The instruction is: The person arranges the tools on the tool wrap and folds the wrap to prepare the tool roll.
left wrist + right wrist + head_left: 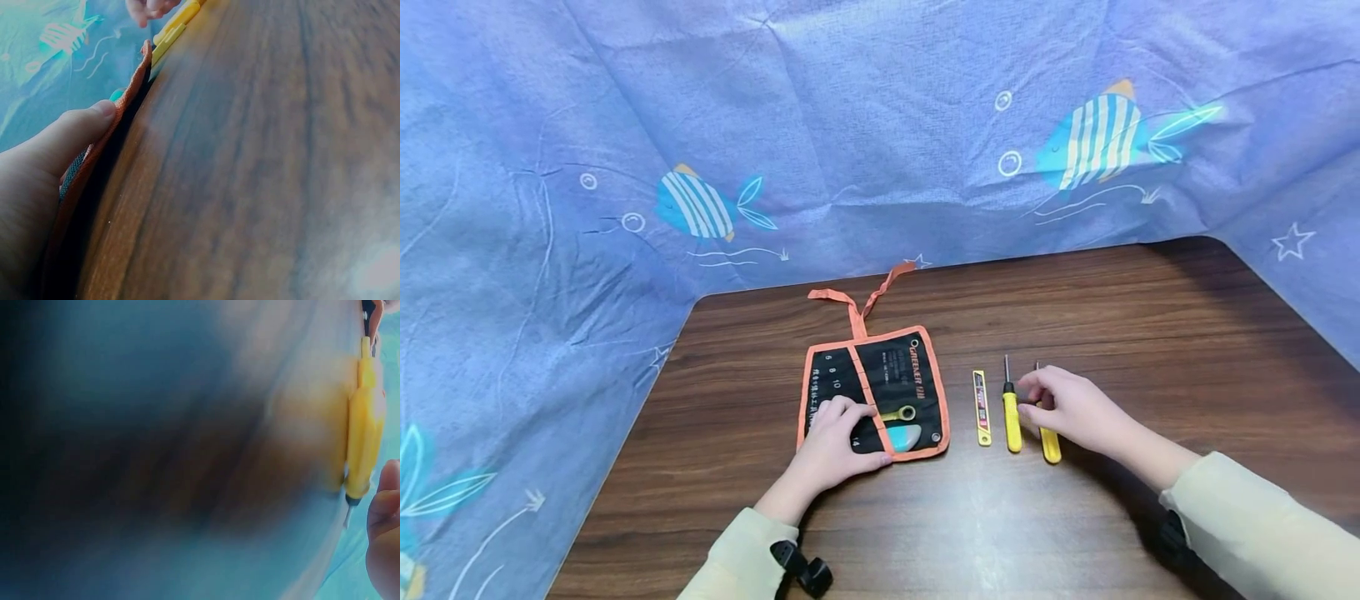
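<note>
Black pouch [895,362], ring wrench [900,414] and perhaps teal cutter [901,437] inside.

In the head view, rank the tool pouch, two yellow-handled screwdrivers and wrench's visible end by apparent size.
1. Tool pouch
2. Left screwdriver, right screwdriver: unranked, the right hand partly covers the latter
3. Wrench's visible end

Low in frame, my two hands [835,442] [1078,410] join one pouch [891,367], one wrench [891,415], one teal tool [902,438], one slim yellow case [982,408] and two yellow-handled screwdrivers [1012,423] [1050,446].
</note>
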The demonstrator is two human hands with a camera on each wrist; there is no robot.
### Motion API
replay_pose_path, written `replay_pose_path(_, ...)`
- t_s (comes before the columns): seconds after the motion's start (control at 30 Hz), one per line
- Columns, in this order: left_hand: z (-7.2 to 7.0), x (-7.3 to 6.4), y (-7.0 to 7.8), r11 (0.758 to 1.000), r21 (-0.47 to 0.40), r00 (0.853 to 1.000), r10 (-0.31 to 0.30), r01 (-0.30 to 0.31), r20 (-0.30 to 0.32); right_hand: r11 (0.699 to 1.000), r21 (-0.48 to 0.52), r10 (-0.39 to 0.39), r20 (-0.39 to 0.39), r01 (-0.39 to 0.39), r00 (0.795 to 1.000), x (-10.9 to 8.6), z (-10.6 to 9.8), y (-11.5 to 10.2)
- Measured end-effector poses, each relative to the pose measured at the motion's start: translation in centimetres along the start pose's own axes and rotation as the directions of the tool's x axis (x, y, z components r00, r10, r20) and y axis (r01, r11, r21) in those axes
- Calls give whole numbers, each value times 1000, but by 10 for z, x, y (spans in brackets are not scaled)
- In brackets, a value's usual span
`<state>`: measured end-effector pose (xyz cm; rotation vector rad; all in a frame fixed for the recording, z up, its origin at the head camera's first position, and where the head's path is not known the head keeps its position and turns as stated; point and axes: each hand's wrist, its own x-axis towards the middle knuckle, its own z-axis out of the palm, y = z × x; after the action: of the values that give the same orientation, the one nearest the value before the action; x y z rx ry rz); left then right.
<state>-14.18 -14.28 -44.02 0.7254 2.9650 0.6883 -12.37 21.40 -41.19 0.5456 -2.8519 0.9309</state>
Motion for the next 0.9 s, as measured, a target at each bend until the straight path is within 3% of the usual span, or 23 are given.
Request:
replay_pose_path(0.4, 1, -1, 1, 1000, 6, 1000, -2, 2, -19, 1000, -13, 25, -8, -25, 1000, -15, -9, 13)
replay_pose_path(0.9, 3, 0, 1, 1000, 5, 999, 10, -10, -40, 999, -31, 38, -17, -39, 999, -27, 0, 17)
